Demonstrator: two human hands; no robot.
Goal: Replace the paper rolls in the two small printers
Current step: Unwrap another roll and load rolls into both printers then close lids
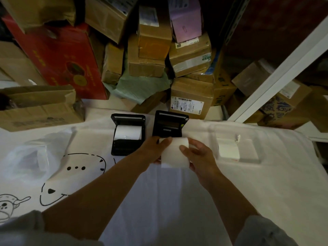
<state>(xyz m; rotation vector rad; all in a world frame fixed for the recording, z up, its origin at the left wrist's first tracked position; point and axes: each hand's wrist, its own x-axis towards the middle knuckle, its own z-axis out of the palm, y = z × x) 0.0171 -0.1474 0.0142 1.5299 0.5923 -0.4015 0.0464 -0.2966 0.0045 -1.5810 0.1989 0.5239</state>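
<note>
Both hands grasp the white paper roll [174,152], left hand [156,150] and right hand [196,155] at its ends, just before the open empty printer [168,124]; it looks light, crushable, prone to unwinding, so gripping the ends seems safest

The single view comes from a wide-angle camera on the person's head, looking forward and steeply down over both forearms, which enter from the bottom edge. It sits close above the cloth [159,192], with the left hand [152,148] and right hand [197,155] near the frame's centre and the two printers [127,134] just past them. Farther out, the boxes [191,96] fill the top, bent by the lens toward the edges.
</note>
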